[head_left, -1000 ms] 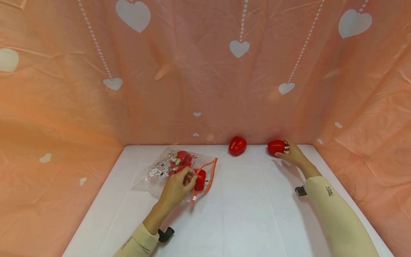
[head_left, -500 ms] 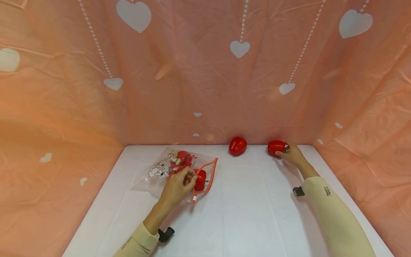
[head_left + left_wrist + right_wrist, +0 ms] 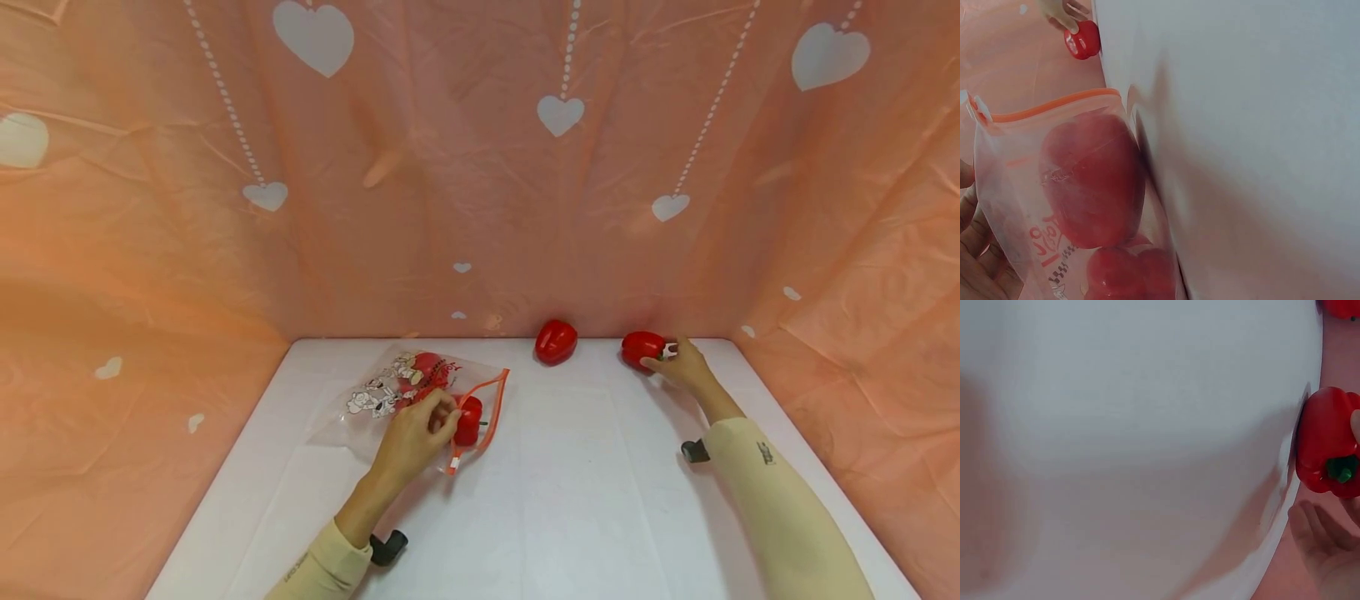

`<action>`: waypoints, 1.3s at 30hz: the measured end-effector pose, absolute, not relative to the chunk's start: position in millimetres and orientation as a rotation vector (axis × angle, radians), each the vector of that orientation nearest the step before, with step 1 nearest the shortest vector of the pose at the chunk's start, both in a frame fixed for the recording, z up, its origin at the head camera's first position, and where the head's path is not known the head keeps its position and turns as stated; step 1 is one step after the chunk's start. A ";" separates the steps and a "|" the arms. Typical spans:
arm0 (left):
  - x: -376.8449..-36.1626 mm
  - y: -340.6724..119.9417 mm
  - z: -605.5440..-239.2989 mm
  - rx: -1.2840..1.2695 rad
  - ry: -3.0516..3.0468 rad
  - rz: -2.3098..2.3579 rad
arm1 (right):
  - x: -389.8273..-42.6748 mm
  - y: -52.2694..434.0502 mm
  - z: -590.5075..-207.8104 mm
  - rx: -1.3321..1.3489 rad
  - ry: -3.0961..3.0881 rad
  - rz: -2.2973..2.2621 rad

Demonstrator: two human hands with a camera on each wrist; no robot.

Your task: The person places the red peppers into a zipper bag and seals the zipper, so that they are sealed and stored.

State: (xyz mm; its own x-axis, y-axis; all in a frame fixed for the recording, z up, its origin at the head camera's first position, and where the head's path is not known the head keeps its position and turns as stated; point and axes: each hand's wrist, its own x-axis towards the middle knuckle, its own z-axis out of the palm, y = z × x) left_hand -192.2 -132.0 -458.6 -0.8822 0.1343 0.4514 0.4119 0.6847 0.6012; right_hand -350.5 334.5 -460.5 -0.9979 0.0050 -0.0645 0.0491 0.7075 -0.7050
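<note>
My left hand (image 3: pixel 417 437) pinches the upper edge of a clear zip bag (image 3: pixel 337 421) with cartoon print and an orange zip. Inside, one red bell pepper (image 3: pixel 468 421) lies by the parted mouth, its green stem pointing out; more red peppers (image 3: pixel 1125 272) show through the plastic. At the back right, my right hand (image 3: pixel 688 367) pinches another red bell pepper (image 3: pixel 642 350) near its stem end between thumb and forefinger. In the right wrist view, the other fingers (image 3: pixel 1313 528) extend away from this pepper. The pepper sits on or just over the table; I cannot tell which.
A loose red bell pepper (image 3: pixel 556 342) lies at the table's back edge, between bag and right hand. Peach curtains (image 3: pixel 480 208) with white hearts enclose the white table (image 3: pixel 570 500) at the back and both sides.
The right hand has shifted slightly left, and its pepper has turned a little, so the stem end faces more toward the front. The left hand and the bag stay as they were.
</note>
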 end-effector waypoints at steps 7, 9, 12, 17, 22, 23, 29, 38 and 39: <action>-192.0 -132.2 -458.4 -0.439 -2.524 -1.026 | -340.0 332.8 -462.9 -0.001 2.838 -1.227; -191.7 -131.8 -458.5 -0.435 -2.523 -1.029 | -337.1 331.9 -463.8 -0.002 2.845 -1.227; -191.3 -131.4 -459.2 -0.430 -2.525 -1.034 | -333.1 329.9 -465.1 -0.004 2.840 -1.238; -191.8 -131.4 -459.9 -0.432 -2.530 -1.046 | -326.4 323.8 -465.3 -0.024 2.841 -1.275; -192.2 -132.1 -460.0 -0.437 -2.530 -1.042 | -319.4 312.9 -463.8 -0.048 2.846 -1.287; -192.4 -132.3 -459.9 -0.439 -2.529 -1.041 | -318.2 311.0 -464.0 -0.051 2.849 -1.287; -193.0 -132.1 -458.5 -0.454 -2.522 -1.026 | -309.3 300.4 -466.1 -0.099 2.879 -1.279; -192.4 -131.2 -459.4 -0.470 -2.505 -1.012 | -293.2 280.9 -466.7 -0.173 2.850 -1.341; -192.4 -131.0 -459.6 -0.470 -2.505 -1.013 | -291.4 278.6 -466.7 -0.184 2.849 -1.340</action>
